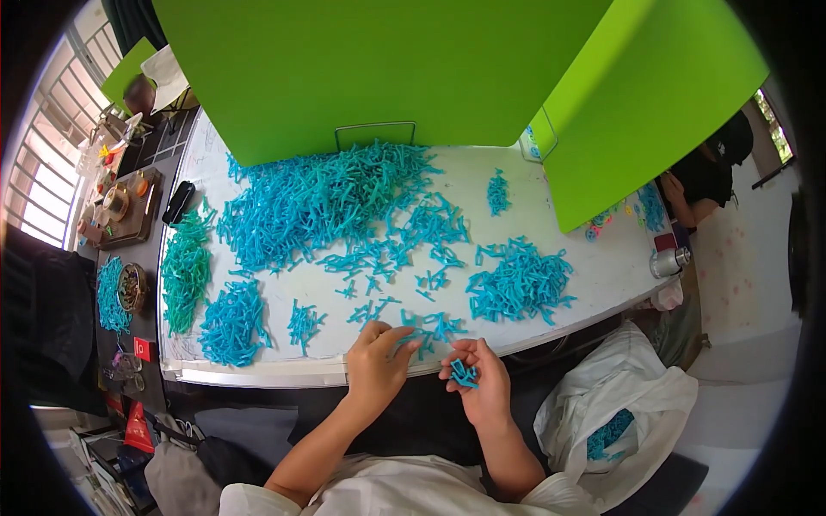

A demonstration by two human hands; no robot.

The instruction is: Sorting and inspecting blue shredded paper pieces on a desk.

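Several small blue plastic pieces (464, 373), slim and forked, lie in the cupped fingers of my right hand (488, 383) just off the table's front edge. My left hand (377, 361) is bent over that edge, thumb and fingertips drawn together in a pinch. Blue pieces show right at its fingertips; whether one is gripped I cannot make out. Beyond both hands lies a loose scatter of blue pieces (445, 326). A bigger pile of blue pieces (520, 279) is to the right, and a small cluster (305, 325) is on the left.
A large blue heap (318, 202) covers the back of the white table (335, 288). Green pieces (187, 271) and another blue pile (234, 324) lie left. Green panels (379, 77) stand behind. A white sack (628, 378) holds blue pieces at right. Another person (710, 168) sits far right.
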